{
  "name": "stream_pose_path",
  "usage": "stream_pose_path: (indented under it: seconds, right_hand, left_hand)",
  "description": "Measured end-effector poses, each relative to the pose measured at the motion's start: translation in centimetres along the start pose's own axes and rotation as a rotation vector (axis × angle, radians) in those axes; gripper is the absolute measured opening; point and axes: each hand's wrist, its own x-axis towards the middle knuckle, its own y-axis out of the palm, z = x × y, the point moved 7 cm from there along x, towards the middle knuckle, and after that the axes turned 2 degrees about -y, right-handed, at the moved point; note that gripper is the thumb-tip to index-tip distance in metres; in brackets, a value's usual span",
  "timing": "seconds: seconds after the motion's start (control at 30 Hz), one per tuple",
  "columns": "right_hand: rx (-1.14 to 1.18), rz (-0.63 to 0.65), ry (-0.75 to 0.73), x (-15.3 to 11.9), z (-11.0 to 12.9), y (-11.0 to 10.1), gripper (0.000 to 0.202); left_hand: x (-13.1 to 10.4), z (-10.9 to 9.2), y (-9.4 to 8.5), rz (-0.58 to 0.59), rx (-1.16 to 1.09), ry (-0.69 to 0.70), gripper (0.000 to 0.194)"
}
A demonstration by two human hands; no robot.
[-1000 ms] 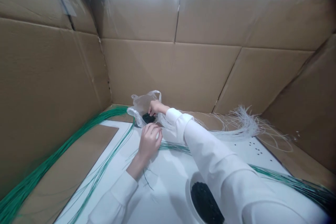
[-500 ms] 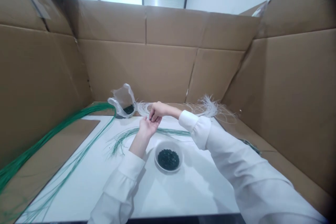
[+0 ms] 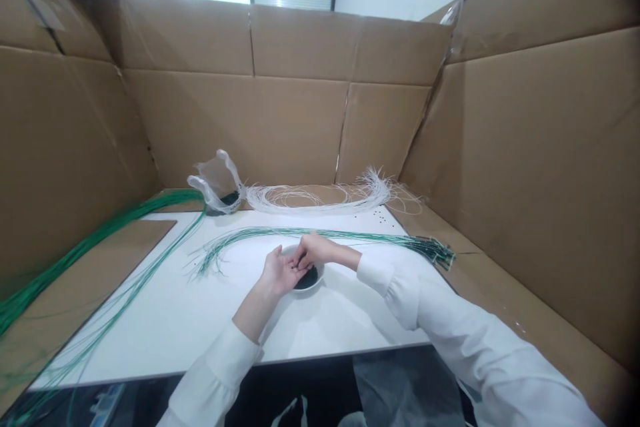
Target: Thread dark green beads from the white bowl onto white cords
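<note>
My left hand (image 3: 281,272) is palm up with its fingers stretched out, at the left rim of a white bowl (image 3: 318,283). Dark small pieces (image 3: 307,278) lie in the bowl, partly covered by my hands. My right hand (image 3: 315,250) comes across from the right, its fingertips pinched together against the fingers of my left hand, above the bowl. Whatever sits in the pinch is too small to make out. Just behind both hands runs a bundle of thin green strands (image 3: 360,235), with dark, thicker ends (image 3: 435,251) at the right.
A clear plastic bag (image 3: 219,185) with dark contents stands at the back left. Coiled white strands (image 3: 320,208) lie along the back, near scattered dark specks (image 3: 381,217). Long green strands (image 3: 115,230) hang over the left side. Cardboard walls (image 3: 290,127) enclose the white table (image 3: 350,327).
Both hands have come nearer, from behind the bowl to over it, still touching. The view has shifted, so the right end of the green bundle and the table's front edge now show.
</note>
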Motion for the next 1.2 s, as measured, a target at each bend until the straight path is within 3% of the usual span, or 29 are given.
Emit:
stream_pose_path:
  seconds: [0.13, 0.27, 0.37, 0.47, 0.6, 0.73, 0.93, 1.2]
  right_hand:
    - [0.009, 0.021, 0.014, 0.9, -1.1, 1.2, 0.026]
    - [0.0, 0.06, 0.024, 1.6, -2.0, 1.9, 0.024]
    - [-0.015, 0.094, 0.029, 2.0, -2.3, 2.2, 0.023]
    - [-0.039, 0.128, 0.032, 1.9, -2.0, 2.2, 0.018]
    - [-0.031, 0.161, 0.056, 1.2, -1.0, 1.5, 0.012]
    - [0.064, 0.219, 0.106, 0.2, -0.5, 0.9, 0.024]
    - [0.427, 0.301, 0.152, -0.7, -1.0, 0.8, 0.03]
    - [0.449, 0.136, 0.011, -0.8, -1.2, -0.6, 0.026]
  left_hand:
    - [-0.1, -0.5, -0.7, -0.041, 0.078, -0.034, 0.051]
    - [-0.6, -0.9, -0.3, 0.031, 0.148, -0.045, 0.053]
    - [-1.2, -1.3, -0.3, 0.066, 0.161, -0.04, 0.048]
    - [-2.1, -2.2, -0.8, 0.024, 0.169, -0.007, 0.039]
    - [-3.5, -4.4, -0.6, 0.064, 0.184, 0.092, 0.032]
    - [-4.3, -7.3, 0.3, 0.121, 0.251, 0.23, 0.027]
    - [-3.8, -10.5, 2.2, 0.147, 0.421, 0.324, 0.024]
    - [-1.9, -13.7, 3.1, 0.091, 0.685, 0.506, 0.015]
